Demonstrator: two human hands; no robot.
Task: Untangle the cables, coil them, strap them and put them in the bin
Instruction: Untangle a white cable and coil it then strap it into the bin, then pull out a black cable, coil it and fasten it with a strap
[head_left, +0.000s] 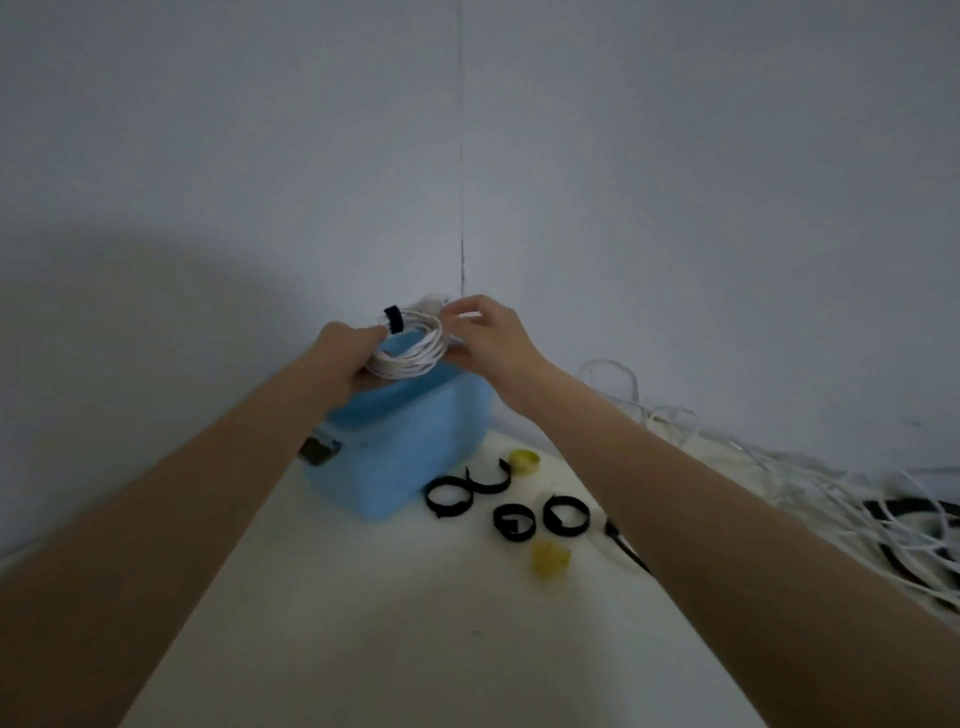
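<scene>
Overhead, one white coil (408, 351) bound by a black strap (393, 318) hangs over the blue bin (405, 441); the left hand (345, 358) grips its near side and the right hand (485, 332) pinches its far side. Right of the bin lie four black straps (448, 499) and two yellow ones (524, 461). Farther right sprawls a tangle (779, 478) of white and black cables; what the bin holds cannot be told.

Light: dim, bluish, no glare.
Shadow: broad dark patch on the wall (156, 291) at left.
Focus: soft throughout.
Edges: wide-angle bending.
</scene>
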